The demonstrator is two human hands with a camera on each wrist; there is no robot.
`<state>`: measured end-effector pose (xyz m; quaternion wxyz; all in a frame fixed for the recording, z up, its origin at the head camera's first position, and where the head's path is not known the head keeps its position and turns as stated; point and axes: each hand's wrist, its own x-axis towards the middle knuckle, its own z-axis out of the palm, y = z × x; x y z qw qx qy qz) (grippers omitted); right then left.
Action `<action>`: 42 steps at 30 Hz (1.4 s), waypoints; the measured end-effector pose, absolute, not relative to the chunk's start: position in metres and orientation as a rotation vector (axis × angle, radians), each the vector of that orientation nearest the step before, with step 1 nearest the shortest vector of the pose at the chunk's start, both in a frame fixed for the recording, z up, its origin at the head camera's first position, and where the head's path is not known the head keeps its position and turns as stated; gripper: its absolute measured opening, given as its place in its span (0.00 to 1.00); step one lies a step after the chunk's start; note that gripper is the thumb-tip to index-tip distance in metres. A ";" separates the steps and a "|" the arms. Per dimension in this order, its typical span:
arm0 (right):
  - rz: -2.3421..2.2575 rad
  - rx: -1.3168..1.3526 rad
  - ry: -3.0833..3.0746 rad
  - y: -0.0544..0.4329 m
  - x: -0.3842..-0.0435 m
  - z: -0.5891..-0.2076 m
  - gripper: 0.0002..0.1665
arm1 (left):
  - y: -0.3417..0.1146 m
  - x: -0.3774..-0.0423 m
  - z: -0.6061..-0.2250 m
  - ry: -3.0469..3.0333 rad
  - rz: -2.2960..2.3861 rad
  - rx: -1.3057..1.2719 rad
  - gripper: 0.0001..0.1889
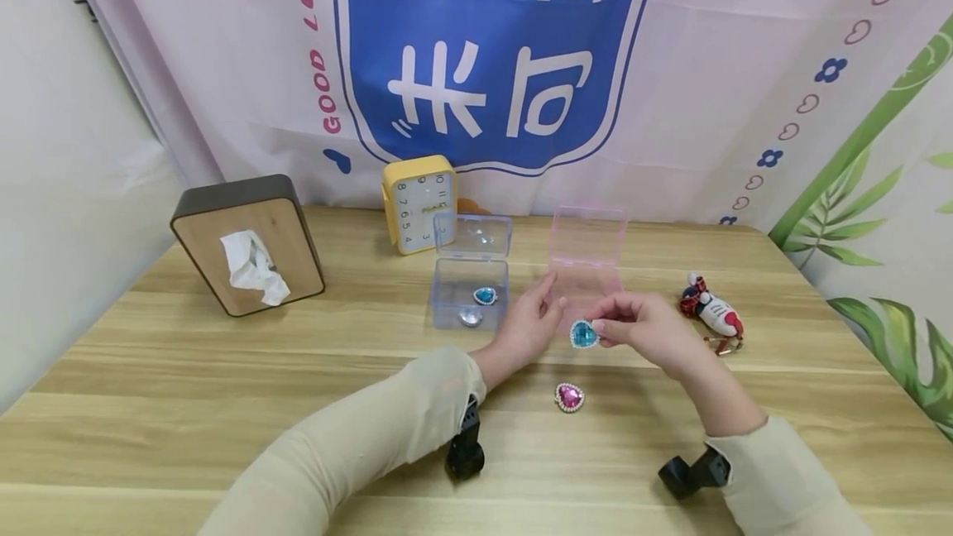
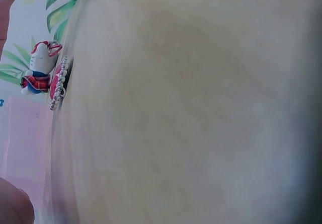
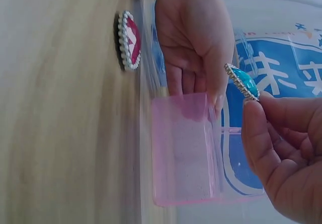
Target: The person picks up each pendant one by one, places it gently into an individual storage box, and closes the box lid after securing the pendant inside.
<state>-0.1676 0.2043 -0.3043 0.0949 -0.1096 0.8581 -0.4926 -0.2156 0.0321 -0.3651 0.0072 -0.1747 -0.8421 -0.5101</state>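
Note:
Between thumb and fingers, my right hand (image 1: 646, 331) pinches a blue heart-shaped gem (image 1: 583, 335) with a beaded silvery edge, in front of the clear pink box (image 3: 183, 156). That box stands with its lid (image 1: 588, 235) raised. My left hand (image 1: 527, 323) rests at the box's left side, fingers extended along the wall and thumb by the rim in the right wrist view. On the table nearer me lies a pink heart-shaped gem (image 1: 569, 397). Left of my left hand, an open clear blue box (image 1: 445, 317) contains a blue gem (image 1: 486, 296) and a clear gem (image 1: 471, 318).
A yellow clock (image 1: 421, 203) stands behind the blue box. At the left is a wood-faced tissue box (image 1: 249, 251) with a tissue sticking out. A small plush keychain (image 1: 713, 313) lies right of my right hand. A printed cloth (image 1: 692, 106) hangs behind the table.

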 end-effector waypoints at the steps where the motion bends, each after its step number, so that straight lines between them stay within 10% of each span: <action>1: -1.469 -0.314 2.546 0.205 -0.169 -0.304 0.11 | 0.032 -0.215 -0.365 -2.633 -1.595 -0.547 0.27; 42: -0.922 -0.528 2.982 0.198 -0.225 -0.323 0.07 | 0.033 -0.212 -0.368 -2.640 -1.587 -0.517 0.27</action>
